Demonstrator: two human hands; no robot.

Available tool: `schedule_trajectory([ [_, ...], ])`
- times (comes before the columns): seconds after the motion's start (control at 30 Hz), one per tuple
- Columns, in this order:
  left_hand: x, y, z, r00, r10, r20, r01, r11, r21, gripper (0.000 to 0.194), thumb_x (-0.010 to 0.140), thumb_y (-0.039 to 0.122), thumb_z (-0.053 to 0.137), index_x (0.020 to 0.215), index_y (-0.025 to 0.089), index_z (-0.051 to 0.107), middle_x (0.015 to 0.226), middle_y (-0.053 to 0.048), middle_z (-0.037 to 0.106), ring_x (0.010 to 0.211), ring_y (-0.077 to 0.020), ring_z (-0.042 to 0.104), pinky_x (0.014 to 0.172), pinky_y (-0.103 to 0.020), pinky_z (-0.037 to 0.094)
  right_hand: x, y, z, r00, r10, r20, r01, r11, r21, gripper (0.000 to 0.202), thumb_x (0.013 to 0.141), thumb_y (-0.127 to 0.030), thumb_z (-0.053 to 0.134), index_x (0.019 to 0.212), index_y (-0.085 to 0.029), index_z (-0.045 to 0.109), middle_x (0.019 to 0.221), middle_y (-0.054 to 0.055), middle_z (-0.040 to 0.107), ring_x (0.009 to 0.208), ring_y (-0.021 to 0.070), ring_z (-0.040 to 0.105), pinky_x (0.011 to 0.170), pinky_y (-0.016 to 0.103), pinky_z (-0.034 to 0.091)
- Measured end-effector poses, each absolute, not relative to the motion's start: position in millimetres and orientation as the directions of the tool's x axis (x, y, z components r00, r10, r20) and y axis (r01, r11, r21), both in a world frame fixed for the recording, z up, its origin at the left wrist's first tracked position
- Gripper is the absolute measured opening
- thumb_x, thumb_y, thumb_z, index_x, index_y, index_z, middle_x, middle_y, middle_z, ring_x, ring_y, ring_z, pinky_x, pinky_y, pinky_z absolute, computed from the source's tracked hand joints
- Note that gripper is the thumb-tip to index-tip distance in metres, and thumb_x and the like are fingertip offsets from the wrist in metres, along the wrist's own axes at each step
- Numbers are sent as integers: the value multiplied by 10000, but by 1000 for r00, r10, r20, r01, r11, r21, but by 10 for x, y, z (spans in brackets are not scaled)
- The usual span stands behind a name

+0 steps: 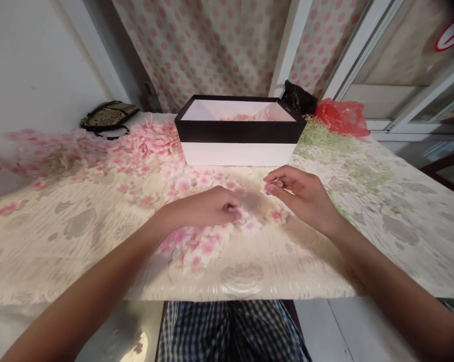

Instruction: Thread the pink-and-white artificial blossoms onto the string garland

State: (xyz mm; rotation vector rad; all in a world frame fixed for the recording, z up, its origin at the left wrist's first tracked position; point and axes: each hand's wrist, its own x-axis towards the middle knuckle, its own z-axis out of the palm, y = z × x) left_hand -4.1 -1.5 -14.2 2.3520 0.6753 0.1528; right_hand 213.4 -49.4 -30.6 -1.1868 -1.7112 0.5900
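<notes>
- Pinching a small pale petal (272, 184) between thumb and fingers, the right hand (312, 200) is nearly closed at the tips, its palm hollow, just in front of the box (242, 153).
- The left hand (206, 207) has its fingers curled in over the petals (245, 217) on the table (98, 271); its tips are turned away and blurred, so I cannot tell how tightly they close or whether they hold anything.
- More pink and white petals (206, 246) lie near the left hand, towards the near edge, and one flower (277, 216) sits between the two hands.
- The petals look very light, soft and limp, likely to crease, tear or drift if handled briskly. A gentle fingertip pinch at the thicker base or an edge should suit them best; a full grip would crush them.
- The box, white with a black rim, stands upright and open at the far middle, with pink stuff visible inside. It looks like stiff card, best held by its side walls.
- The table's pale, patterned cover has a slight sheen, so thin petals may slide or be hard to lift off it.
- Pink flowers (155, 138) lie left of the box; green shreds (327, 138), a red bag (343, 116) and a black bag (299, 98) are right.
- Beyond hangs a dotted curtain (219, 45), with glass doors (392, 65) at right.
</notes>
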Motion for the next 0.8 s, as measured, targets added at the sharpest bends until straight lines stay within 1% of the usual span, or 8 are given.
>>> schedule_trajectory([
  [0.07,-22,-14,-138,828,558,-50,448,-607,656,238,877,246,444,684,152,546,636,18,523,552,-95,471,510,-212,338,2127,-514,-295,-97,915,392,376,398,-836,135,800,-216,649,930,-226,614,757,-12,660,705,145,622,650,270,463],
  [0.13,-8,-18,-133,809,588,13,422,-595,684,230,904,272,419,786,151,575,709,-1,573,612,-109,516,549,-216,373,2123,-530,-286,-147,918,369,322,398,-859,83,789,-213,665,861,-225,626,764,-5,670,721,151,634,659,278,475],
  [0.17,-2,-22,-133,798,600,54,397,-592,701,210,909,277,423,845,152,579,750,-12,598,651,-119,543,574,-221,394,2122,-535,-283,-185,911,369,307,410,-859,43,788,-199,664,804,-221,631,769,0,669,739,154,635,673,284,478],
  [0.27,13,-45,-146,761,629,157,331,-585,741,149,906,272,454,971,172,543,805,-23,634,724,-142,593,613,-234,436,2112,-531,-284,-313,852,420,315,511,-800,86,780,-152,660,725,-217,646,813,11,621,790,157,612,733,312,470],
  [0.4,34,-93,-160,768,602,220,286,-629,723,113,907,253,470,978,186,528,823,-20,643,780,-149,617,653,-244,461,2079,-507,-311,-383,768,513,385,637,-667,113,765,-112,658,709,-210,650,979,37,518,933,172,567,822,334,444],
  [0.53,50,-135,-168,805,553,216,249,-645,723,99,931,241,440,983,185,503,871,-17,637,839,-138,616,693,-230,452,2053,-500,-348,-390,781,487,345,615,-709,94,810,-142,620,751,-214,621,901,26,582,847,155,593,753,307,452],
  [0.67,56,-150,-183,812,542,217,231,-640,733,95,941,256,435,984,187,484,881,-14,631,831,-130,617,688,-218,445,2051,-509,-366,-360,798,484,348,596,-724,91,798,-151,636,738,-209,600,851,15,605,787,146,595,709,293,442],
  [0.8,58,-156,-192,808,541,231,250,-671,698,85,940,233,434,989,189,488,885,-17,624,818,-130,610,689,-224,443,2045,-522,-369,-355,815,459,353,571,-741,84,793,-168,640,733,-208,598,836,13,612,776,151,595,704,295,443],
])
